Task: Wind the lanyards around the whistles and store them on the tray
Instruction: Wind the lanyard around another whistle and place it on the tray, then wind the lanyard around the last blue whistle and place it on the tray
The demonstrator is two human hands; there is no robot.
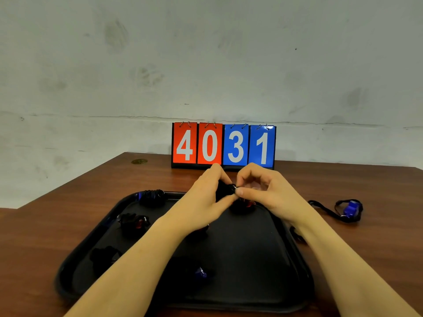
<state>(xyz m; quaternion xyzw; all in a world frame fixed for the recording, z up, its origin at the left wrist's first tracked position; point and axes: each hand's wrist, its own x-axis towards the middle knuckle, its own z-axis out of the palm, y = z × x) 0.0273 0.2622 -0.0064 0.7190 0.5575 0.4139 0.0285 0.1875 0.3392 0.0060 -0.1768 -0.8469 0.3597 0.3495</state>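
Hands meet above the far part of the black tray: the left hand grips a dark wound whistle, and the right hand pinches its lanyard end between thumb and curled fingers. Below and left of the hands, several wound whistles lie on the tray. Right of the right hand, a blue whistle with loose lanyard rests on the worktop. Beyond the hands stands a scoreboard reading 4031.

Dim even light, soft focus, wide-angle bending at edges, dark tray murky
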